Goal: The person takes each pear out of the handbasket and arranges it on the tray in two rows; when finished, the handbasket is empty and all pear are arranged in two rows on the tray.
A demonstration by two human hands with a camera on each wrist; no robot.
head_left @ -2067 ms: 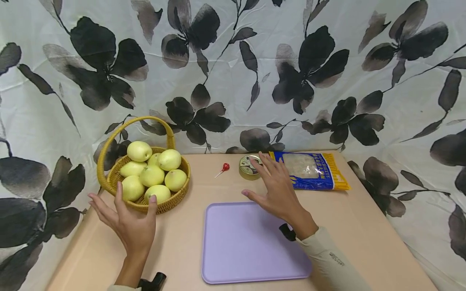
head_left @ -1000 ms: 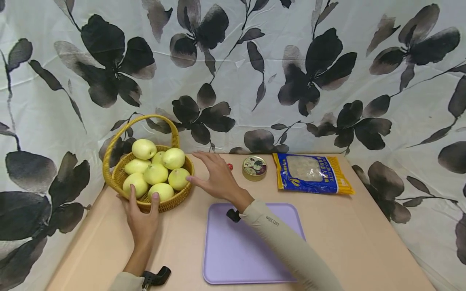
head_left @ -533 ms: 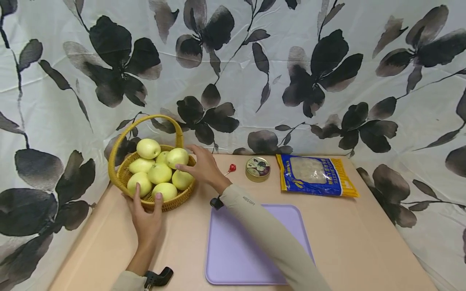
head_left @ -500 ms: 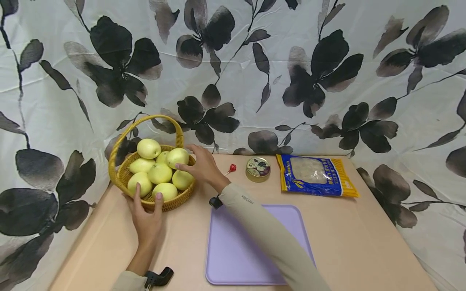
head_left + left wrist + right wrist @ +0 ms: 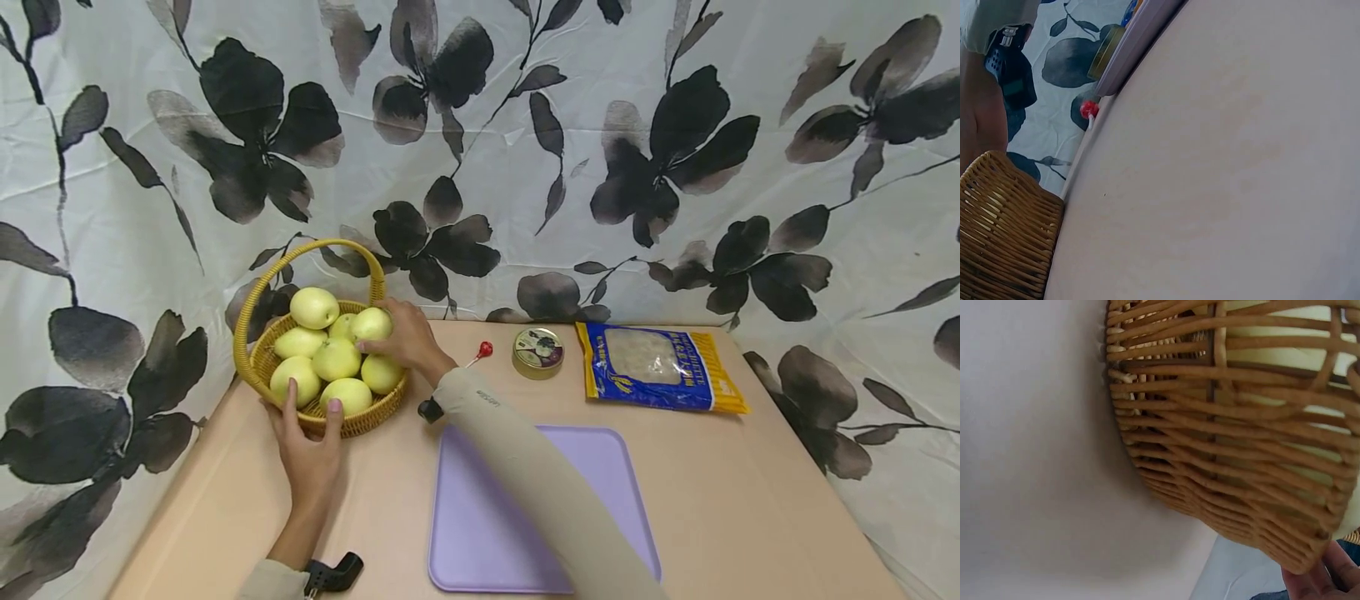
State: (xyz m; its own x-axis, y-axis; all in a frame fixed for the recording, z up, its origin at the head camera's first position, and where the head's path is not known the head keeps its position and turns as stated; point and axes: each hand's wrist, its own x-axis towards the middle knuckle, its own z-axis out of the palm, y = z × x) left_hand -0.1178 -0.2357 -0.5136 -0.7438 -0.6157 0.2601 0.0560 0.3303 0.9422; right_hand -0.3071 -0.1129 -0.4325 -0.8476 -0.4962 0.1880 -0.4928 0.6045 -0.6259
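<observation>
A yellow wicker basket point(image 5: 367, 421) with an arched handle point(image 5: 251, 300) stands at the table's left, holding several pale yellow-green fruits point(image 5: 335, 358). My left hand point(image 5: 309, 458) rests against its front left side, with thumb and index finger extended up; some fingers are partly hidden behind the wall. At the right side, my right hand point(image 5: 411, 340) grips the basket near the handle's base, thumb over the inside by the fruit. Fingertips point(image 5: 1310, 578) meet the wicker rim in the right wrist view. The left wrist view shows the basket's woven wall point(image 5: 1010, 237) but not the left hand.
A lilac tray point(image 5: 517, 500) lies in the table's middle, under the right forearm. Behind it are a red lollipop point(image 5: 484, 349), a round tin point(image 5: 537, 352) and a blue-and-yellow noodle packet point(image 5: 660, 367). A floral curtain point(image 5: 525, 167) hangs along the back and sides.
My right hand has moved left from near the tin to the basket's right side and closed in on it. My left hand has come in against the front left side. The view has shifted slightly.
</observation>
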